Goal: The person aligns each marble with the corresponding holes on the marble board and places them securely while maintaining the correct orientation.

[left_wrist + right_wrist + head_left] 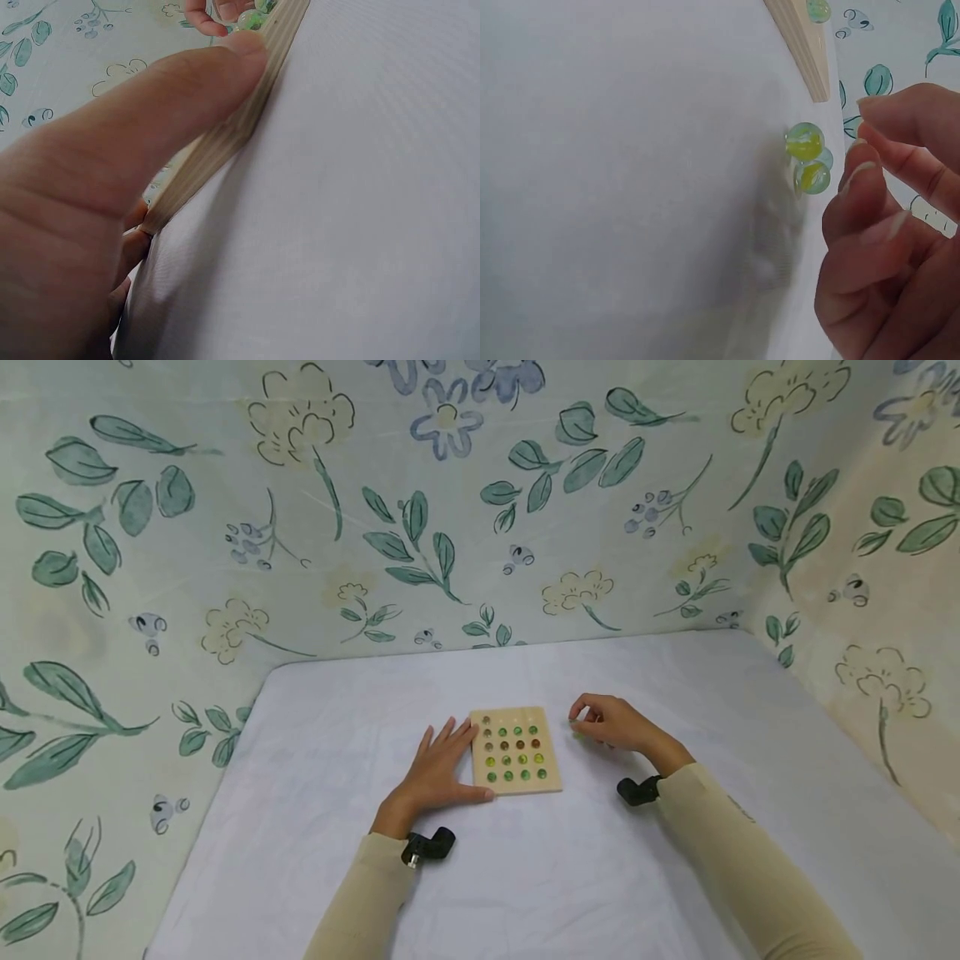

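Observation:
A square wooden marble board (553,768) lies on the white-covered table, with rows of green, yellow and reddish-brown marbles in its hollows. My left hand (442,768) rests against its left side, fingers spread and straight. The left thumb (217,79) presses along the board's near edge. Right of the board, my right hand (611,724) hovers with loosely bent fingers, thumb and forefinger tips close together. Just beside those fingertips, a small cluster of clear green-yellow marbles (805,142) sits on the cloth in the right wrist view. No marble shows between the fingers.
The far row of the board has one marble at its left end and bare hollows (517,717) beside it. A flower-patterned cloth wall (450,618) stands behind the table (360,693) and at both sides. Each wrist carries a small black camera (637,791).

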`<move>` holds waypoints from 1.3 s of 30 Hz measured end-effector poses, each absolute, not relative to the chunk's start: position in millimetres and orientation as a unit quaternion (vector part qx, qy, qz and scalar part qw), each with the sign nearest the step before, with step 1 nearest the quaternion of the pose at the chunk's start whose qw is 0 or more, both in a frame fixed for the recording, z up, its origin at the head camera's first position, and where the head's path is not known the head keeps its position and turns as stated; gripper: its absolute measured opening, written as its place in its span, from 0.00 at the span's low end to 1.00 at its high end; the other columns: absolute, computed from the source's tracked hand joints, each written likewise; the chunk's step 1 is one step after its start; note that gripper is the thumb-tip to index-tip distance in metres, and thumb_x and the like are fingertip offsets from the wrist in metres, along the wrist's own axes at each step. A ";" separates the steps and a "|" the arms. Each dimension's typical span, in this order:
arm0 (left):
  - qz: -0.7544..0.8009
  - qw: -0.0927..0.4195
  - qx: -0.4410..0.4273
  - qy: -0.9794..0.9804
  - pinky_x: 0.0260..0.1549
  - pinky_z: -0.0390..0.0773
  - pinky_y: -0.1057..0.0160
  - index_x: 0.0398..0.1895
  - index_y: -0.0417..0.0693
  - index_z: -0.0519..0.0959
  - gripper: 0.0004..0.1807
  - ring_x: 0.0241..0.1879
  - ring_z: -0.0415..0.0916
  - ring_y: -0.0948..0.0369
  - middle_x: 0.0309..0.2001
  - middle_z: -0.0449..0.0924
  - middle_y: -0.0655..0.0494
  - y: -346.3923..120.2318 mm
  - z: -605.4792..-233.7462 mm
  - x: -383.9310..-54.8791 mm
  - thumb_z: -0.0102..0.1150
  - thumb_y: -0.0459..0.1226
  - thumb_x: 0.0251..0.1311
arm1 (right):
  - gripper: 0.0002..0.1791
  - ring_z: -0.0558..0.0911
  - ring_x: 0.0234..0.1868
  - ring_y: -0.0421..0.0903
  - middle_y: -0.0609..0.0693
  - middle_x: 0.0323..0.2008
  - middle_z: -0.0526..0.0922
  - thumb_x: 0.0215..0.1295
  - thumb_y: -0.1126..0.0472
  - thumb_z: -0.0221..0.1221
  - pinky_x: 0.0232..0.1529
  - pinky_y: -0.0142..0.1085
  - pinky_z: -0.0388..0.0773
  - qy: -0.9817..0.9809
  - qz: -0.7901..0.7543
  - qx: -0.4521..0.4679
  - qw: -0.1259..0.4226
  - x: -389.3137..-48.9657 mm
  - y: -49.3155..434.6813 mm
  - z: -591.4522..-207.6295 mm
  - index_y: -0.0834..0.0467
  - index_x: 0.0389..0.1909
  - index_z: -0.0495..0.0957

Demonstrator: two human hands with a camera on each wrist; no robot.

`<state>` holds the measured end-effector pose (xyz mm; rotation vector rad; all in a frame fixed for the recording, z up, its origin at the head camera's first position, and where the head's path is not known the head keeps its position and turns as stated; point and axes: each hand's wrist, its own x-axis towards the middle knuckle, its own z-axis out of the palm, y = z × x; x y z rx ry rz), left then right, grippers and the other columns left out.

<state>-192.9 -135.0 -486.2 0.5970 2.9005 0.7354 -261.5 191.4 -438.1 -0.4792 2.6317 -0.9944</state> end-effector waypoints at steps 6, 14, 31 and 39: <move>0.244 0.045 0.196 0.949 0.71 0.26 0.52 0.77 0.55 0.49 0.64 0.76 0.32 0.58 0.77 0.44 0.61 -135.6 -487.3 -193.4 0.61 0.73 0.38 | 0.09 0.73 0.22 0.46 0.53 0.28 0.77 0.65 0.61 0.60 0.21 0.35 0.72 0.913 -0.342 -0.168 0.148 -259.6 195.0 -439.0 0.56 0.45 0.77; 0.244 0.040 0.199 0.948 0.71 0.27 0.51 0.77 0.55 0.49 0.64 0.76 0.32 0.58 0.77 0.45 0.61 -135.6 -489.0 -194.1 0.61 0.73 0.38 | 0.09 0.73 0.23 0.46 0.52 0.28 0.76 0.64 0.61 0.61 0.25 0.36 0.72 0.913 -0.335 -0.177 0.150 -259.1 198.3 -441.4 0.56 0.45 0.77; 0.231 0.049 0.193 0.952 0.71 0.26 0.52 0.77 0.57 0.48 0.64 0.76 0.31 0.59 0.77 0.43 0.63 -134.9 -487.4 -194.5 0.60 0.74 0.38 | 0.09 0.72 0.28 0.47 0.51 0.26 0.74 0.61 0.66 0.61 0.28 0.36 0.70 0.917 -0.328 -0.165 0.158 -258.4 201.9 -447.8 0.54 0.42 0.78; 0.234 0.048 0.193 0.952 0.71 0.27 0.51 0.77 0.56 0.48 0.64 0.76 0.32 0.58 0.77 0.43 0.62 -134.7 -485.7 -193.5 0.61 0.73 0.38 | 0.09 0.71 0.27 0.46 0.50 0.25 0.73 0.61 0.66 0.63 0.28 0.36 0.69 0.919 -0.320 -0.170 0.152 -257.7 202.1 -447.9 0.54 0.42 0.78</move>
